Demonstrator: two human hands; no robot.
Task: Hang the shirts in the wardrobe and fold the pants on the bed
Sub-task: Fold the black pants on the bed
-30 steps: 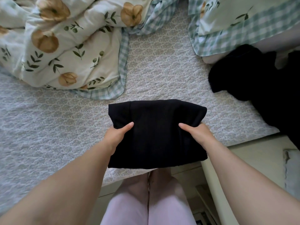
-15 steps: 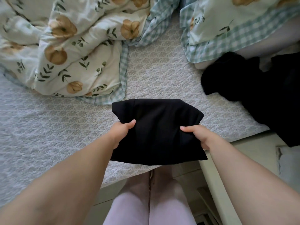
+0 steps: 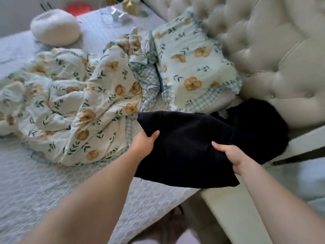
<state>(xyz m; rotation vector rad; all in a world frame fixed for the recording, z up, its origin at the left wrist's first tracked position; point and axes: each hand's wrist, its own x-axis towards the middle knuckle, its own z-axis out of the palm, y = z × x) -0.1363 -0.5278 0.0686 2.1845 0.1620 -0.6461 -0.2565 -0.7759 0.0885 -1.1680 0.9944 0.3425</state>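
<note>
Folded black pants (image 3: 184, 152) gripped btwn left hand (image 3: 143, 142) & right hand (image 3: 228, 155).

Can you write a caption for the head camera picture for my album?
The left hand and right hand hold folded black pants over the bed, near a flowery quilt.

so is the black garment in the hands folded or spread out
Folded: the black fabric garment forms a compact rectangular bundle, held at its sides by the left hand and right hand.
</note>
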